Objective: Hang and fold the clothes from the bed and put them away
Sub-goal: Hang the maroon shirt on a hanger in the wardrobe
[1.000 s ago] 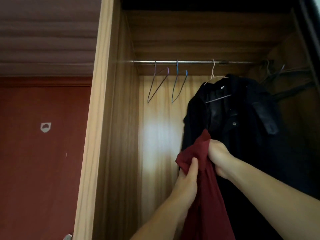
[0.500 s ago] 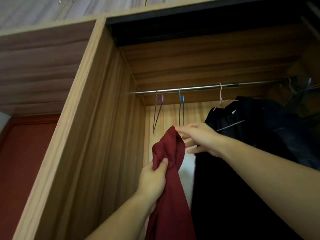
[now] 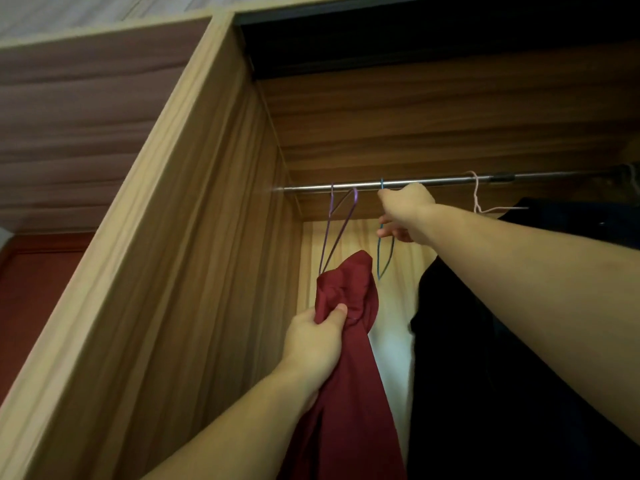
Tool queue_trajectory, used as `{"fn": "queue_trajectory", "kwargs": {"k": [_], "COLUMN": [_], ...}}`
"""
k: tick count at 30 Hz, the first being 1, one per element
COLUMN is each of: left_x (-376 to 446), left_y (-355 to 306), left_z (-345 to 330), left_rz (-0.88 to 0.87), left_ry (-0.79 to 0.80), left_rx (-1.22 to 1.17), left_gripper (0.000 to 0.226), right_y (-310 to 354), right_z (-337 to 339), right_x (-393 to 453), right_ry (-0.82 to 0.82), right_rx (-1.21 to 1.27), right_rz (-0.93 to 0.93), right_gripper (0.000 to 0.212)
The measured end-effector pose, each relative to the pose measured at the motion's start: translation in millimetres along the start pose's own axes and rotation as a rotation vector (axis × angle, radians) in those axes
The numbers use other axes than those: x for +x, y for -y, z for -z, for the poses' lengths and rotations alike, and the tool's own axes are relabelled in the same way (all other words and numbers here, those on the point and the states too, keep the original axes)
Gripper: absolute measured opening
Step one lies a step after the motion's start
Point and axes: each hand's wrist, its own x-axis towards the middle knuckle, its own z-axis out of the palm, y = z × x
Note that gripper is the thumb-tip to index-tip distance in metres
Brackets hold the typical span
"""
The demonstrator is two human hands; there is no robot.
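A dark red garment [image 3: 349,341] is being held up inside the open wooden wardrobe [image 3: 194,271] by the left hand [image 3: 313,344], whose fingers and thumb are being kept curled tightly into a bunched fold near the garment's top. The rest of the cloth is being left to hang straight down past the wrist, out of the bottom of the view.

Higher up, the blue wire hanger [image 3: 382,244] is being gripped by the right hand [image 3: 407,211], just under the metal rail [image 3: 433,183]. The upper fingers are being closed round the hanger's neck where the hook is looped over the rail, while a lower finger is being pressed against the hanger's wire below (how the remaining fingers lie cannot be told, since the back of the hand is hiding them).

To the left of it, a purple wire hanger [image 3: 337,230] is being left bare on the same rail, its lower end being hidden behind the top of the red garment. To the right, a dark coat [image 3: 519,341] is being carried by a pale hanger [image 3: 479,200] hooked on the rail, with the right forearm being stretched across in front of it.
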Motion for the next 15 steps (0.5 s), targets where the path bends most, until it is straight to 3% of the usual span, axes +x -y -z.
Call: {"fn": "queue_trajectory", "kwargs": {"k": [6, 9, 13, 15], "left_x": [14, 17, 16, 12], "left_y": [14, 19, 22, 25], "left_z": [12, 12, 8, 6], "left_rz": [0.0, 0.003, 0.016, 0.019], "left_ry": [-0.003, -0.008, -0.013, -0.014], "left_rx": [0.02, 0.032, 0.019, 0.015], "left_gripper": [0.021, 0.022, 0.022, 0.022], "right_y": [-8, -8, -15, -38], "right_z": [-10, -12, -11, -12], "right_x": [19, 15, 5, -5], "right_ry": [-0.025, -0.167, -0.294, -0.276], "right_rx": [-0.132, -0.212, -0.146, -0.135], "right_rz": [0.086, 0.121, 0.135, 0.177], "right_gripper": [0.037, 0.036, 0.043, 0.043]}}
